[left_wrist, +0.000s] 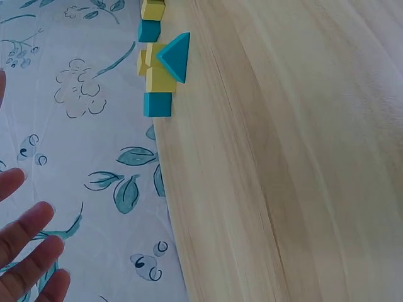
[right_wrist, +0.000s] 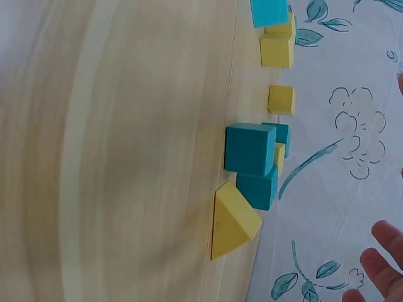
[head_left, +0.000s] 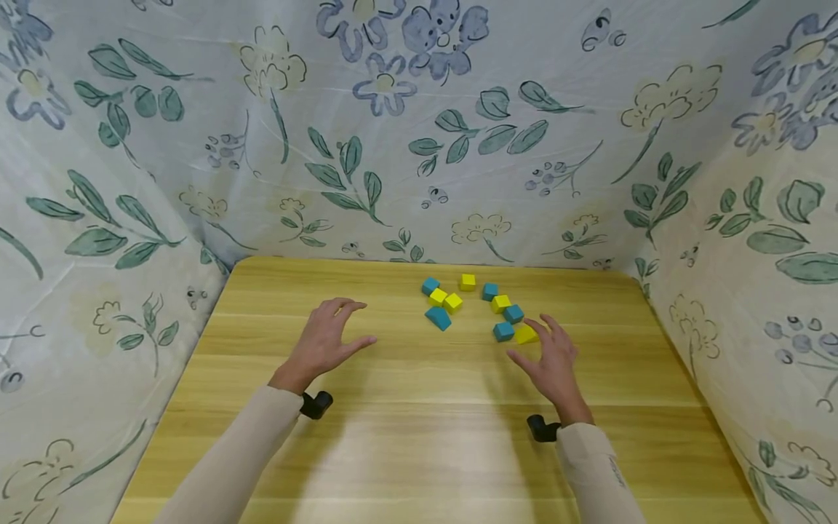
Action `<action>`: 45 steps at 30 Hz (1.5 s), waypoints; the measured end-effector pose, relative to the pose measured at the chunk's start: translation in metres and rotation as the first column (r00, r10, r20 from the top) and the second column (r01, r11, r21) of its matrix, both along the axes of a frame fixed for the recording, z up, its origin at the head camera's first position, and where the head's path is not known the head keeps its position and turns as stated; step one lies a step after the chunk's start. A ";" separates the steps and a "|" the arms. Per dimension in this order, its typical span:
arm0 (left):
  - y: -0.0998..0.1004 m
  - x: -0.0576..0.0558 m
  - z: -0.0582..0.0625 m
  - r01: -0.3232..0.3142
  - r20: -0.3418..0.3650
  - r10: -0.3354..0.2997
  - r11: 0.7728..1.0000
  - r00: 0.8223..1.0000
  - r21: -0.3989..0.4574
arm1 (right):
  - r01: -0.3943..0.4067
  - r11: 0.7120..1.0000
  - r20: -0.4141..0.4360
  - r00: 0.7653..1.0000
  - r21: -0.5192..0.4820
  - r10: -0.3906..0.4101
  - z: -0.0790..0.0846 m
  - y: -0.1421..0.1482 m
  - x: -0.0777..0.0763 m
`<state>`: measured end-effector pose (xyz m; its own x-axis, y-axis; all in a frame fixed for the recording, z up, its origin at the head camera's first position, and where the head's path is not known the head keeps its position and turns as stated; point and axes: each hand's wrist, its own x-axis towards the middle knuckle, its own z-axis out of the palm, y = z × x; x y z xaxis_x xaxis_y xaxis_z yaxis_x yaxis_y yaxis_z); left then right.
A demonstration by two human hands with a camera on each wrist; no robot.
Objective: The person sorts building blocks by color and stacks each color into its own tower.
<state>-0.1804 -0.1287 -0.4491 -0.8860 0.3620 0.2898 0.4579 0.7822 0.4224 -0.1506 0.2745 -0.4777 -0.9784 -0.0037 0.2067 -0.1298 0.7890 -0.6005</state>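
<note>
My left hand [head_left: 324,338] hovers above the table left of the blocks, fingers spread and holding nothing. Over the right side my right hand [head_left: 551,356] is held with thumb and fingers apart, nearest to a yellow triangular block [head_left: 526,334]. Beside that block lie a blue cube [head_left: 503,332] and another blue cube [head_left: 513,314], with a yellow cube [head_left: 500,303] and a blue cube [head_left: 490,291] behind. A blue triangular block [left_wrist: 176,56] lies in front of two yellow cubes [head_left: 452,303] and a blue cube [head_left: 430,286]. One yellow cube [head_left: 468,282] sits apart at the back.
The wooden table [head_left: 419,437] has light grain. Floral cloth [head_left: 393,145] hangs behind it and along both sides. A black wrist camera [head_left: 317,405] is on the left wrist and another black camera [head_left: 543,428] on the right.
</note>
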 end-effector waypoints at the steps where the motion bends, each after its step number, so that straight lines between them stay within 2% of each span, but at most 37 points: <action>1: 0.002 -0.003 0.000 0.005 0.004 -0.005 1.000 1.000 0.003 | -0.004 1.000 -0.004 1.000 -0.007 0.004 0.000 -0.001 -0.002; 6: 0.014 -0.018 -0.003 0.030 0.028 -0.029 0.999 0.999 -0.017 | -0.031 0.999 -0.010 0.999 -0.029 0.031 -0.002 -0.006 -0.015; 11: 0.028 -0.037 -0.004 0.042 0.082 -0.040 0.999 0.996 -0.026 | -0.057 0.997 -0.035 0.998 -0.051 0.055 -0.005 -0.014 -0.031; 21: 0.060 -0.074 -0.020 0.075 0.166 -0.074 0.997 0.983 -0.003 | -0.136 0.987 -0.036 0.990 -0.079 0.134 -0.012 -0.045 -0.070; 27: 0.076 -0.094 -0.029 0.068 0.230 -0.062 0.998 0.971 -0.015 | -0.158 0.984 0.020 0.987 -0.081 0.160 -0.018 -0.066 -0.095; 31: 0.086 -0.107 -0.033 0.074 0.265 -0.062 0.997 0.962 -0.032 | -0.142 0.987 0.077 0.986 -0.077 0.148 -0.022 -0.075 -0.107; 35: 0.096 -0.116 -0.038 0.079 0.287 -0.066 0.996 0.956 -0.035 | -0.113 0.991 0.108 0.987 -0.073 0.121 -0.027 -0.081 -0.117; 38: 0.101 -0.120 -0.041 0.080 0.303 -0.062 0.996 0.951 -0.050 | -0.093 0.995 0.122 0.988 -0.034 0.097 -0.031 -0.084 -0.123; 41: 0.107 -0.124 -0.044 0.089 0.323 -0.058 0.993 0.945 -0.080 | -0.072 0.997 0.141 0.987 0.004 0.071 -0.035 -0.088 -0.129; 45: 0.115 -0.128 -0.046 0.118 0.331 -0.072 0.986 0.941 -0.119 | -0.057 0.998 0.165 0.985 0.007 0.055 -0.038 -0.094 -0.134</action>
<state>-0.3088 -0.0134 -0.4950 -0.8830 0.4648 -0.0652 0.3887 0.8020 0.4536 -0.2847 0.1802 -0.5154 -0.9973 -0.0607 0.0419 -0.0736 0.7902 -0.6084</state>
